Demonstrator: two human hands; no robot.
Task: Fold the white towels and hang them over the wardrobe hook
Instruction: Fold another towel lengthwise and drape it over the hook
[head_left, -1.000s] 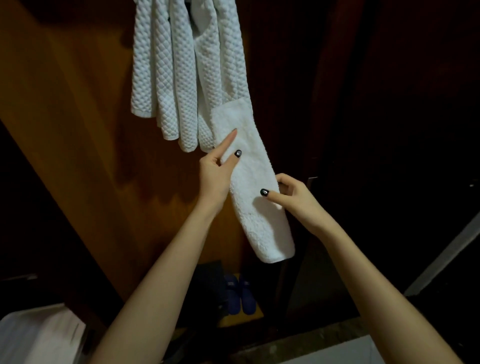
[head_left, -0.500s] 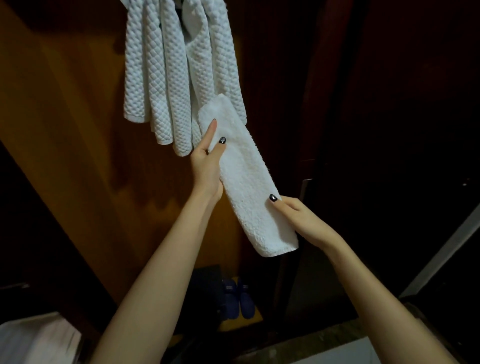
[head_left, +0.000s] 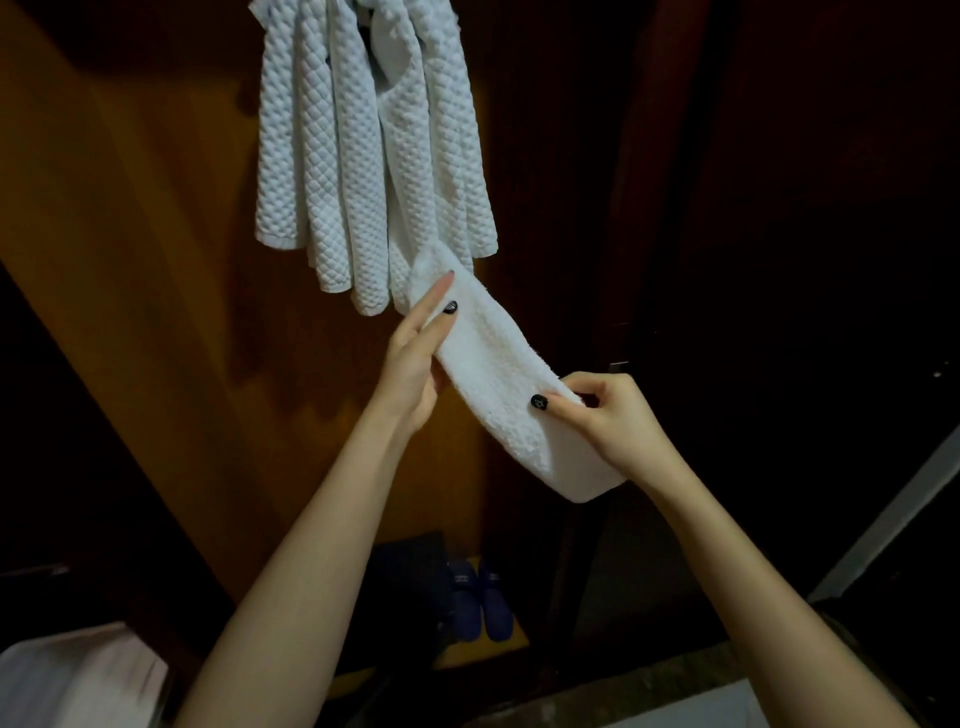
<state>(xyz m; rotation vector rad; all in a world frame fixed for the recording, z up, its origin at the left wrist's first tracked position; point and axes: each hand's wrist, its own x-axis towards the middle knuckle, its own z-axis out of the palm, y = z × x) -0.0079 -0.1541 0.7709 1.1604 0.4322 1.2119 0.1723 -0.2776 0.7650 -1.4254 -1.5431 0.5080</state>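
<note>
Folded plush towel held slantwise just below the waffle towels hung at the wardrobe top. Left hand flat along its upper edge, thumb over; right hand in pinching grip near the lower end, likely keeping the fold tight for hanging. Dark slippers on the wardrobe floor.

The hanging towels are white with a raised diamond waffle pattern, against an orange-brown wooden wardrobe panel. Just below them, the folded towel is plain white and fluffy, with no pattern. Far below the hanging towels, the slippers are dark blue, each with a small pale mark.
</note>
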